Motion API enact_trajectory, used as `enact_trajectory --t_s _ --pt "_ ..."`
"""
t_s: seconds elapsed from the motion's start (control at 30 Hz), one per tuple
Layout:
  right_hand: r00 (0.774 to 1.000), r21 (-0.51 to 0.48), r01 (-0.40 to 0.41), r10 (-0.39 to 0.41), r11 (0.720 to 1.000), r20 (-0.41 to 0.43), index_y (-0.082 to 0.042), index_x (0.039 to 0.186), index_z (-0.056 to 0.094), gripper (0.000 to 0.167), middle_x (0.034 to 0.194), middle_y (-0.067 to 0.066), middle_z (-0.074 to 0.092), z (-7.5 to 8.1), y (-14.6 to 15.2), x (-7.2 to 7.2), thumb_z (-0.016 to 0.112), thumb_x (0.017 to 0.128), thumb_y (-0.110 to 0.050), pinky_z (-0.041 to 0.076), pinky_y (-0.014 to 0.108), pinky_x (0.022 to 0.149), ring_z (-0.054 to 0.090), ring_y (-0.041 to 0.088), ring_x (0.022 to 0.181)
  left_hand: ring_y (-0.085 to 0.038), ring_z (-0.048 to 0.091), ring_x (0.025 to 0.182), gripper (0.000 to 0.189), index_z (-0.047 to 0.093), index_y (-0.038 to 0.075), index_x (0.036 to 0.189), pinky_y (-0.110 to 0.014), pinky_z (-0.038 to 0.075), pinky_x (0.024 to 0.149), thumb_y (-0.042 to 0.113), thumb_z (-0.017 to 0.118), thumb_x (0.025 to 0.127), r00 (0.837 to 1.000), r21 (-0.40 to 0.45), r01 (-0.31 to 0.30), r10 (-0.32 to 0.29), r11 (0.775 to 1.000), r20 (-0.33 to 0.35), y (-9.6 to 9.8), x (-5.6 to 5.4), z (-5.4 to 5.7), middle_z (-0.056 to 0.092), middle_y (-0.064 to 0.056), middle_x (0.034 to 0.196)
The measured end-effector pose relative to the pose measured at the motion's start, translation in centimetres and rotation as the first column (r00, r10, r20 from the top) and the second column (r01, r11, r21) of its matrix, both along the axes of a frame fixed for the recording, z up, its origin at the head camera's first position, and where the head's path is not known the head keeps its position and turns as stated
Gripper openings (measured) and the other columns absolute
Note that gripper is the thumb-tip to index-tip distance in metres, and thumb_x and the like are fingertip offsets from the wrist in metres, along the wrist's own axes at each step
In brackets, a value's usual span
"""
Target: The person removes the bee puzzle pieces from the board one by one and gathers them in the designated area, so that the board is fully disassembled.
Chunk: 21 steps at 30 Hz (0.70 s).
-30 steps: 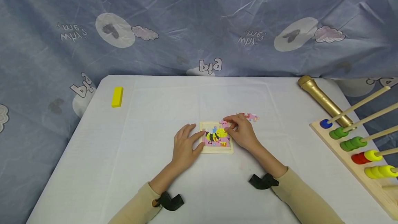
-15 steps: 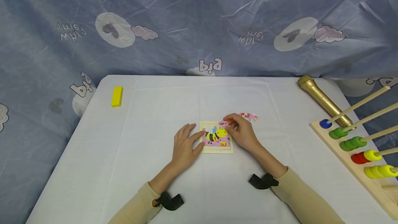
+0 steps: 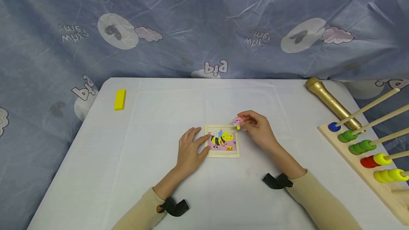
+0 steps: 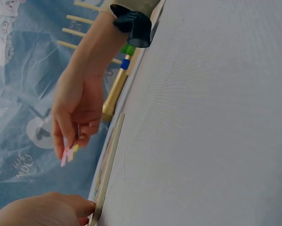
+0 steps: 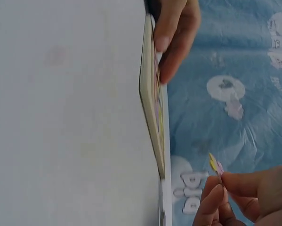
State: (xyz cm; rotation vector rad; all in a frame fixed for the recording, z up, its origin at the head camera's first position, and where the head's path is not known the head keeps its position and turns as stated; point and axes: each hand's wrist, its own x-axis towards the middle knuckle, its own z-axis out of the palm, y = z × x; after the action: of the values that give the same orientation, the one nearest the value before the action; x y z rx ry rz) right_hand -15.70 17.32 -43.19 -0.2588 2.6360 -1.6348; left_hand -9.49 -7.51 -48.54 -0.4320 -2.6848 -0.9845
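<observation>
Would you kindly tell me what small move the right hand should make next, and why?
Probably lower the pink-and-yellow puzzle piece toward the top of the bee puzzle: the right hand pinches it, raised, near the upper right corner, the top strip looks unfilled, and the left hand touches the left edge.

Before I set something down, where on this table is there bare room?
Left side, between the yellow block and the left hand, is bare. So is the far edge, between the block and gold microphone. It is crowded around the bee puzzle, where the right hand hovers near, and at the right edge, with microphone and abacus.
</observation>
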Motion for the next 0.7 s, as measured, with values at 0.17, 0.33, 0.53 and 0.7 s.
enact_trajectory --t_s 0.17,0.33,0.53,0.7 --pt "0.996 0.023 0.083 -0.082 0.996 -0.033 -0.002 0.120 0.065 0.028 0.100 0.015 0.062 0.2 3.1 -0.5 0.061 0.092 -0.001 0.050 0.019 0.060 0.059 0.019 0.074 -0.037 0.037 0.136 0.036 0.071 0.013 0.120 -0.058 0.026 0.109 0.021 0.072 0.085 1.000 -0.004 0.000 0.000 1.000 -0.002 0.0 0.0 0.0 0.052 -0.016 0.139" --pt "0.985 0.014 0.168 -0.167 0.986 -0.047 0.000 0.119 0.065 0.028 0.093 0.005 0.062 0.1 6.1 -1.0 0.062 0.092 -0.002 0.049 0.016 0.060 0.058 0.009 0.069 -0.036 0.037 0.137 0.036 0.071 0.013 0.121 -0.058 0.026 0.109 0.020 0.073 0.085 1.000 0.005 0.002 -0.002 1.000 0.009 -0.1 0.0 0.2 0.052 -0.016 0.139" --pt "0.964 0.019 0.267 -0.267 0.963 -0.012 0.004 0.121 0.062 0.031 0.083 -0.013 0.060 -0.2 8.7 -1.0 0.065 0.091 -0.003 0.050 0.015 0.059 0.057 -0.001 0.068 -0.037 0.037 0.136 0.036 0.071 0.013 0.121 -0.059 0.027 0.108 0.020 0.073 0.085 1.000 0.003 0.002 -0.002 1.000 0.002 -0.1 -0.1 0.1 0.053 -0.016 0.139" --pt "0.954 0.048 0.298 -0.299 0.953 0.019 0.005 0.118 0.064 0.029 0.079 -0.017 0.059 -0.8 9.5 -1.1 0.065 0.091 -0.005 0.048 0.013 0.058 0.055 -0.004 0.067 -0.036 0.037 0.136 0.036 0.071 0.013 0.121 -0.058 0.026 0.108 0.021 0.073 0.086 1.000 0.000 0.001 -0.001 1.000 0.006 0.0 0.0 0.0 0.052 -0.016 0.139"
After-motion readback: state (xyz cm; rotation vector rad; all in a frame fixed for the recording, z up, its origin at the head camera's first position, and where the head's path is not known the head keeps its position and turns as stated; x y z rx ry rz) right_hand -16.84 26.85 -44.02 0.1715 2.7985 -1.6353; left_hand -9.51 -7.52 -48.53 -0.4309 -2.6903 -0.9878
